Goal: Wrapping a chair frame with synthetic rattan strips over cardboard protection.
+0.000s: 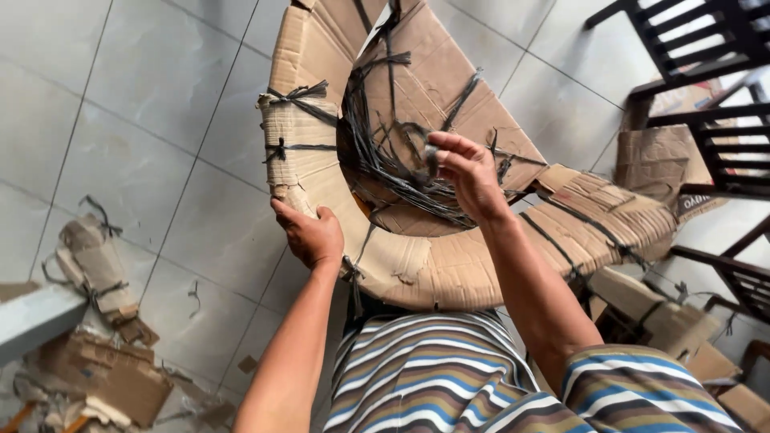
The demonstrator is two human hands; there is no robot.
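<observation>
We hold a curved cardboard wrap [417, 269] over our striped lap; its long axis arcs from upper left, down past our knees, and out to the right (open side facing up and away); our left hand [311, 235] clamps its grip on the lower-left rim, arm extended; our right hand [467, 175], wrist bent, pinches the black plastic straps [385, 156] bunched inside the curve.

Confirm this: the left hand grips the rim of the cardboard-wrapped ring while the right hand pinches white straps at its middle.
Not quite. The head view shows the straps are black, not white. The rest holds: the left hand grips the rim of the cardboard-wrapped ring, and the right hand pinches the straps at its middle.
</observation>
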